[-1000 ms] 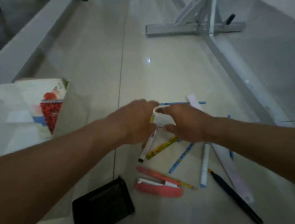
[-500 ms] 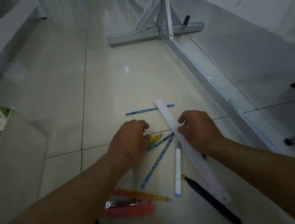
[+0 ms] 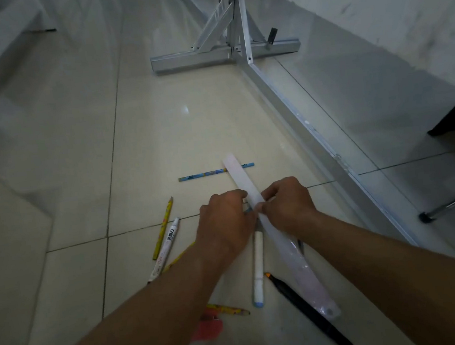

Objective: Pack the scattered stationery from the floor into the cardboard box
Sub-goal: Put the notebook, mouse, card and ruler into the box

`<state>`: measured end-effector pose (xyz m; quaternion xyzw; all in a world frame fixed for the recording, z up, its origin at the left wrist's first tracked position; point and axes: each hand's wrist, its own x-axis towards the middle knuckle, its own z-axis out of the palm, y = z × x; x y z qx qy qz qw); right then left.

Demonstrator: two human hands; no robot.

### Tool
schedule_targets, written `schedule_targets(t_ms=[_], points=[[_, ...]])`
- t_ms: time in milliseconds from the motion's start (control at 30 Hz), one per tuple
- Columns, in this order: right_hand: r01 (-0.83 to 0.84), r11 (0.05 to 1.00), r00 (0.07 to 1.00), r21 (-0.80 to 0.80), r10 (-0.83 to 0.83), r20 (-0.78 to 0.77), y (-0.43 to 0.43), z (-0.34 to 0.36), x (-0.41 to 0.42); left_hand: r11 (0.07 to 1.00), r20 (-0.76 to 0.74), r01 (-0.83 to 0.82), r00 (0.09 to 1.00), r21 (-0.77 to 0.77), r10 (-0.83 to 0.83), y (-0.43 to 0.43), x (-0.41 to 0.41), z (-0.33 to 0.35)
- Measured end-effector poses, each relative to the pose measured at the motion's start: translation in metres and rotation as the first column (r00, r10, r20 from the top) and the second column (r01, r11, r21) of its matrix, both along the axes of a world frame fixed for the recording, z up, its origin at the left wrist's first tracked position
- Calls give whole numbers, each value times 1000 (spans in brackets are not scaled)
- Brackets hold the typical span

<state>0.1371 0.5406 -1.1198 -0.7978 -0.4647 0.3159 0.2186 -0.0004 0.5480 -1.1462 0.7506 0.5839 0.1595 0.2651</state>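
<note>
Moved right beside right hand point(image 3: 286, 205) pinching white ruler point(image 3: 239, 175), left hand point(image 3: 226, 223) curled, grip unclear; blue pencil point(image 3: 206, 173), white marker point(image 3: 258, 268), black pen point(image 3: 306, 302) all unpacked on floor point(image 3: 158, 123).

Glossy tiled floor point(image 3: 159, 129), metal frame point(image 3: 237, 49)

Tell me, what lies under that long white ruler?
Under the white ruler, a blue pencil crosses its far end. The left hand and right hand cover its middle; anything beneath there is hidden.

A metal stand point(image 3: 207, 57) (silver) sits on the tiled floor point(image 3: 74, 133) near the wall point(image 3: 372, 14).
</note>
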Motion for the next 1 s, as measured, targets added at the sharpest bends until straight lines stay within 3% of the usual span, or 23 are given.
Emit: schedule_targets(t_ms=[133, 233, 333, 433, 533, 700, 833, 900, 1000], points=[[28, 999, 988, -16, -30, -153, 4, 5, 0, 994, 170, -103, 980, -20, 105, 2, 3, 11], [64, 998, 968, 3, -61, -243, 9, 15, -3, 947, 386, -226, 872, -228, 301, 6, 2, 22], [79, 997, 953, 17, -70, -295, 16, 23, -10, 849, 564, -157, 684, -505, 462, 8, 0, 33], [105, 994, 936, 40, -85, -342, 20, 27, -19, 799, 596, -29, 650, -600, 471, 2, -11, 51], [86, 995, 892, 42, -58, -449, 23, 37, -36, 799, 590, 27, 689, -601, 421, 5, -38, 70], [-60, 991, 757, 122, 125, -641, 39, 97, -93, 863, 549, -41, 755, -504, 357, 26, -105, 133], [-133, 916, 799, 379, 325, -505, 67, 172, -162, 941, 658, -139, 683, -310, 317, 47, -170, 199], [-168, 833, 821, 527, 414, -393, 75, 205, -204, 950, 722, -229, 618, -213, 311, 52, -209, 232], [-234, 702, 832, 672, 503, -235, 77, 239, -261, 928, 733, -347, 595, -135, 329, 51, -269, 267]])
